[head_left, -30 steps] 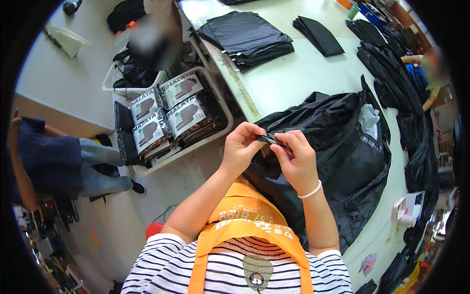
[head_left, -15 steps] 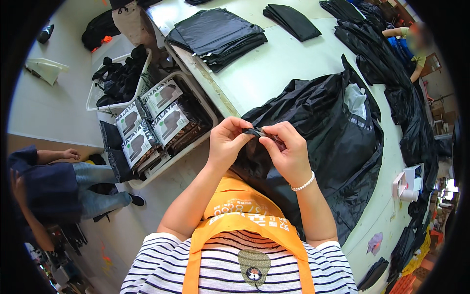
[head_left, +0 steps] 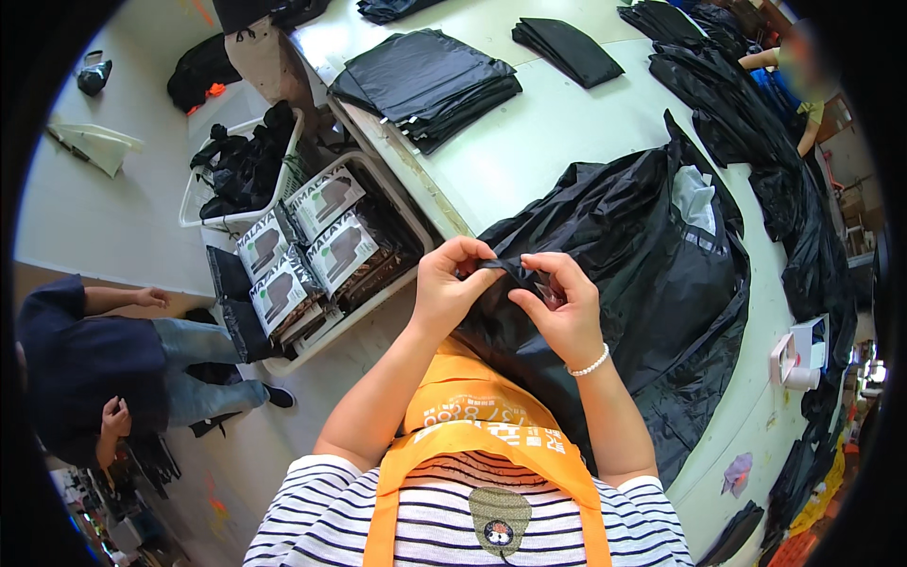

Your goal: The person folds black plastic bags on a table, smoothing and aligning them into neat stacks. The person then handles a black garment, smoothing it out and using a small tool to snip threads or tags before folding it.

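Note:
A large sheet of thin, shiny black fabric [head_left: 624, 236] lies rumpled over the table in front of me, its near edge lifted to chest height. My left hand [head_left: 455, 286] pinches that raised edge between thumb and fingers. Close to its right, my right hand [head_left: 569, 307] has its fingertips on the same edge, the thumb a little apart from the index finger. A short twisted strip of the edge runs between the two hands. On the fabric's right part sits a whitish, see-through patch [head_left: 694, 198].
Left of the table [head_left: 557, 123] stand a crate of labelled packages [head_left: 340, 250] and a white basket [head_left: 288, 184] of black bundles. Folded black sheets [head_left: 425, 80] are stacked at the far side. One person [head_left: 94, 369] stands at left, another [head_left: 798, 85] at far right. A white box [head_left: 811, 342] is at right.
My right thumb and index finger have moved apart, and the strip between my hands shows more. The person at left has lowered one hand. The whole view has shifted slightly.

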`<act>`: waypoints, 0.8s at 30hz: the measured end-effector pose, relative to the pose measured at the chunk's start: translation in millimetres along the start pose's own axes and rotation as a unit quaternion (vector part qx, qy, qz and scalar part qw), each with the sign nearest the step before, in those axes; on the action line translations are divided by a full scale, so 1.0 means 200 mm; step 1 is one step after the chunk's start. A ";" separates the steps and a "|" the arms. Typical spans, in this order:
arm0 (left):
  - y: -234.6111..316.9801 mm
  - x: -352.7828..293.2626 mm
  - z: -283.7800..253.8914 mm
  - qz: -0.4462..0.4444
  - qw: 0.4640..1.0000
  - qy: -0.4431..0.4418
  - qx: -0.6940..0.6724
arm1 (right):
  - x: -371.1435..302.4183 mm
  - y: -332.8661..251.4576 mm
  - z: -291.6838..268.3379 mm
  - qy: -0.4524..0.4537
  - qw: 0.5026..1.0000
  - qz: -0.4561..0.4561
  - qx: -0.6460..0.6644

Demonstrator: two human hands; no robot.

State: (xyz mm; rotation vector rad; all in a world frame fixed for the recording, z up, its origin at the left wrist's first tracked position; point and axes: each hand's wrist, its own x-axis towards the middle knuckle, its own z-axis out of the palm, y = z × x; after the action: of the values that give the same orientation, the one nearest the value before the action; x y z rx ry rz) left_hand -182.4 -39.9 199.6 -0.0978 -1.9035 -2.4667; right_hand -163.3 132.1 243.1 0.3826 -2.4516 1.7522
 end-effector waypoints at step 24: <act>0.05 0.04 0.00 -0.222 0.957 -0.099 -0.157 | 0.00 -0.03 -0.02 0.048 0.989 -0.109 -0.087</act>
State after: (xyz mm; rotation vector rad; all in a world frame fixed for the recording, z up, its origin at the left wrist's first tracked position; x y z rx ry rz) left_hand -189.6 -42.9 209.6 0.0937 -1.7349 -3.1591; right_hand -161.6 133.9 248.9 0.5138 -2.3688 1.4254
